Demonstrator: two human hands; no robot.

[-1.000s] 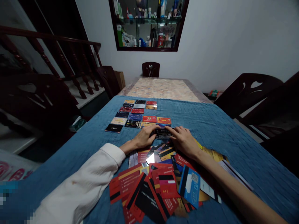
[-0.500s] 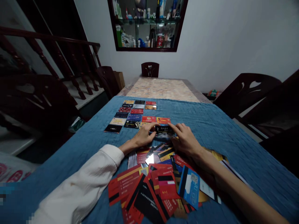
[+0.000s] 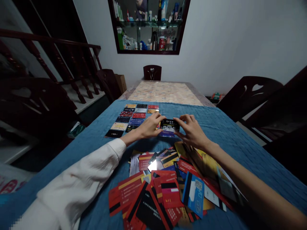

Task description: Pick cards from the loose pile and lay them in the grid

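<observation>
Between both hands is a black card [image 3: 169, 125] with pale print and a purple strip along its lower edge, raised and tilted toward me. My left hand [image 3: 150, 126] pinches its left edge between thumb and fingers. At its right edge, the fingers of my right hand [image 3: 192, 129] are closed in the same way. Behind and left of my left hand, rows of laid-out cards [image 3: 119, 126] rest face up on the blue cloth. Nearer me spreads a loose pile of overlapping cards [image 3: 165, 188], mostly red, with black, blue and gold ones among them.
A blue cloth [image 3: 96, 166] covers the near part of the table, with a patterned tabletop [image 3: 163, 91] beyond. Dark wooden chairs [image 3: 251, 92] stand around it. A railing [image 3: 57, 60] runs along the left, and a glass-shelved wall cabinet [image 3: 148, 25] is ahead.
Both hands have lifted the black card and moved it slightly forward, tilting it up so that its purple lower strip shows. My left hand now covers some of the laid-out cards.
</observation>
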